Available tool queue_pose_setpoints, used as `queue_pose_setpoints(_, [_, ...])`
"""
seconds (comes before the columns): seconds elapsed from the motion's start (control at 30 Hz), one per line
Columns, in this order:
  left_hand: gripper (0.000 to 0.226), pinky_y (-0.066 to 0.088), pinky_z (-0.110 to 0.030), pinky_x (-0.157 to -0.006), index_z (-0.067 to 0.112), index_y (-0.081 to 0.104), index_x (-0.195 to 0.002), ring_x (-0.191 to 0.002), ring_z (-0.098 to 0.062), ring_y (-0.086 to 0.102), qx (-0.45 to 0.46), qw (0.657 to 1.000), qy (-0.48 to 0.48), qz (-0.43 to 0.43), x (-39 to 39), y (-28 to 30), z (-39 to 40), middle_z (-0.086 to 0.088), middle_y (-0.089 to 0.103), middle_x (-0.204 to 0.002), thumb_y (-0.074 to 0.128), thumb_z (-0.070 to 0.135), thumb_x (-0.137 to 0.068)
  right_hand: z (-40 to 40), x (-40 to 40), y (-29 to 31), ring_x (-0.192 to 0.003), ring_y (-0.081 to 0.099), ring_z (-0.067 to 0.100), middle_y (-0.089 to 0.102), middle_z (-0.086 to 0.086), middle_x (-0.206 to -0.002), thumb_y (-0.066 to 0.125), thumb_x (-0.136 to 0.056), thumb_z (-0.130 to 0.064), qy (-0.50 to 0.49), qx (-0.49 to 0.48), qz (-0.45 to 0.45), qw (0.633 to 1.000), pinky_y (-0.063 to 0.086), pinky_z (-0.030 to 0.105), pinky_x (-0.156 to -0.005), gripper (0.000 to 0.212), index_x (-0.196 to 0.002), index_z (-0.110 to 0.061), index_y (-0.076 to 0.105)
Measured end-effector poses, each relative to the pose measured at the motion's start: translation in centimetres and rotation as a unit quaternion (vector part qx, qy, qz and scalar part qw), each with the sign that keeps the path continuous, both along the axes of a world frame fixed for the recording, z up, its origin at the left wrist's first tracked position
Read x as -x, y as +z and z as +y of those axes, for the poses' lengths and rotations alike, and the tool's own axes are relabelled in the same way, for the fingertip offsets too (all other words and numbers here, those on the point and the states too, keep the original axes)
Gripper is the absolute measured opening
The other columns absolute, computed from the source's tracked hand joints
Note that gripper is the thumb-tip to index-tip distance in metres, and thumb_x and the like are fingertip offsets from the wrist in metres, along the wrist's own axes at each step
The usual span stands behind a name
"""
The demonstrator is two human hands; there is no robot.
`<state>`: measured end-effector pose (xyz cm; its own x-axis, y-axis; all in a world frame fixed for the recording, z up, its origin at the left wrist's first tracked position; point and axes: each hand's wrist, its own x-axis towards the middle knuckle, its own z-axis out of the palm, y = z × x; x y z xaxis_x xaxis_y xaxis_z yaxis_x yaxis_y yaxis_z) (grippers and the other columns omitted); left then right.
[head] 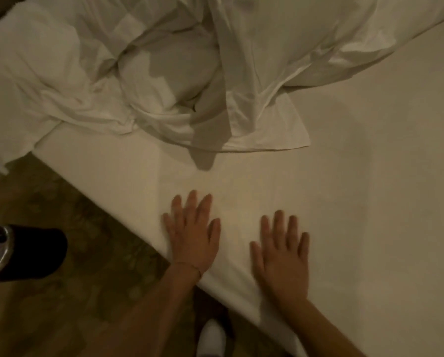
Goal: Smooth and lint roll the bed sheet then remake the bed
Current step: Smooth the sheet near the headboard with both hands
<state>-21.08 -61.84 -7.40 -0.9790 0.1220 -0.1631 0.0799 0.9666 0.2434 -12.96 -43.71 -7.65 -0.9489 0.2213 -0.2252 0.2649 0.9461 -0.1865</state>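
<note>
hands flat on bed sheet (370, 176), rumpled duvet (164, 73) beyond; dark bin (27, 251) beside

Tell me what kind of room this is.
Probably a bedroom, possibly a hotel room. A bed with a white bed sheet fills the view, a crumpled white duvet is pushed to its far end, and patterned carpet covers the floor. Left hand and right hand lie flat on the sheet.
</note>
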Motion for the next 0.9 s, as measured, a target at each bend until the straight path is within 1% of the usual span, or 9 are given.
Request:
queue_pose_setpoints(0.13, [0.059, 0.014, -0.066, -0.117, 0.041, 0.019, -0.158, -0.154, -0.032, 0.005, 0.036, 0.981, -0.191, 0.018, 0.8, -1.1, 1.2, 0.005, 0.012, -0.168, 0.021, 0.059, -0.101, -6.7, -5.3, -0.6, -0.148, 0.02, 0.034, 0.023, 0.006, -0.161, 0.038, -0.094, -0.045, 0.091, 0.01, 0.002, 0.996, 0.02, 0.06, -0.114, 0.062, -0.152, -0.023, 0.032])
queue_pose_setpoints(0.2, [0.058, 0.014, -0.066, -0.116, 0.043, 0.017, -0.157, -0.155, -0.029, 0.005, 0.056, 0.976, -0.211, 0.02, 0.5, -1.9, 0.7, 0.008, 0.011, -0.168, 0.016, 0.06, -0.102, -8.1, -7.1, -0.2, -0.145, 0.027, 0.033, 0.029, 0.003, -0.159, 0.045, -0.089, -0.047, 0.143, 0.033, 0.004, 0.989, 0.025, 0.056, -0.11, 0.064, -0.149, -0.026, 0.04])
queue_pose_setpoints(0.3, [0.06, 0.014, -0.062, -0.117, 0.042, 0.018, -0.158, -0.155, -0.028, 0.009, 0.068, 0.977, -0.202, 0.03, 0.1, -2.1, -0.8, 0.009, 0.012, -0.168, 0.015, 0.063, -0.101, -6.3, -8.3, 0.2, -0.146, 0.025, 0.026, 0.033, -0.002, -0.158, 0.045, -0.091, -0.045, 0.209, 0.092, 0.046, 0.972, 0.025, 0.045, -0.11, 0.056, -0.143, -0.027, 0.048])
queue_pose_setpoints(0.4, [0.062, 0.017, -0.059, -0.118, 0.04, 0.024, -0.157, -0.154, -0.028, 0.014, 0.064, 0.981, -0.177, 0.042, -0.7, -2.3, -2.5, 0.008, 0.017, -0.167, 0.021, 0.065, -0.1, -1.5, -6.7, 0.4, -0.145, 0.027, 0.027, 0.031, 0.006, -0.158, 0.021, -0.1, -0.044, 0.129, 0.076, 0.087, 0.985, 0.024, 0.043, -0.112, 0.056, -0.145, -0.02, 0.043])
queue_pose_setpoints(0.5, [0.061, 0.017, -0.056, -0.12, 0.038, 0.026, -0.157, -0.154, -0.028, 0.014, 0.053, 0.983, -0.167, 0.052, -1.6, -2.7, -4.2, 0.006, 0.018, -0.167, 0.022, 0.063, -0.101, 2.0, -5.1, -0.1, -0.148, 0.021, 0.026, 0.024, 0.005, -0.16, 0.025, -0.098, -0.047, -0.038, 0.025, 0.044, 0.998, 0.018, 0.048, -0.115, 0.062, -0.148, -0.015, 0.04])
queue_pose_setpoints(0.67, [0.06, 0.016, -0.053, -0.121, 0.037, 0.027, -0.157, -0.154, -0.028, 0.013, 0.049, 0.983, -0.17, 0.048, -1.7, -2.7, -4.9, 0.005, 0.019, -0.167, 0.021, 0.061, -0.102, -0.3, -5.7, -0.6, -0.15, 0.014, 0.03, 0.017, 0.008, -0.162, 0.026, -0.096, -0.044, -0.059, -0.032, -0.002, 0.998, 0.013, 0.056, -0.117, 0.064, -0.152, -0.013, 0.03])
queue_pose_setpoints(0.73, [0.06, 0.015, -0.052, -0.121, 0.037, 0.027, -0.157, -0.154, -0.027, 0.013, 0.05, 0.983, -0.17, 0.046, -1.7, -2.6, -4.9, 0.005, 0.019, -0.167, 0.022, 0.061, -0.102, -2.6, -6.8, -0.6, -0.15, 0.014, 0.033, 0.021, 0.009, -0.162, 0.022, -0.098, -0.047, -0.007, -0.031, 0.004, 0.999, 0.014, 0.059, -0.116, 0.063, -0.152, -0.016, 0.029])
queue_pose_setpoints(0.8, [0.061, 0.015, -0.053, -0.12, 0.038, 0.028, -0.157, -0.154, -0.028, 0.014, 0.055, 0.983, -0.169, 0.042, -1.7, -2.4, -4.9, 0.006, 0.02, -0.166, 0.023, 0.061, -0.101, -5.0, -8.4, -0.5, -0.149, 0.014, 0.033, 0.024, 0.006, -0.161, 0.025, -0.098, -0.052, 0.128, -0.015, 0.011, 0.992, 0.018, 0.059, -0.113, 0.062, -0.152, -0.022, 0.033])
queue_pose_setpoints(0.9, [0.062, 0.017, -0.056, -0.119, 0.038, 0.028, -0.156, -0.154, -0.028, 0.013, 0.059, 0.985, -0.161, 0.02, -1.4, -2.0, -4.5, 0.006, 0.018, -0.167, 0.022, 0.062, -0.1, -5.4, -8.9, 0.1, -0.15, 0.012, 0.027, 0.016, -0.003, -0.163, 0.041, -0.095, -0.051, 0.308, 0.03, 0.038, 0.95, 0.019, 0.052, -0.112, 0.064, -0.154, -0.031, 0.026])
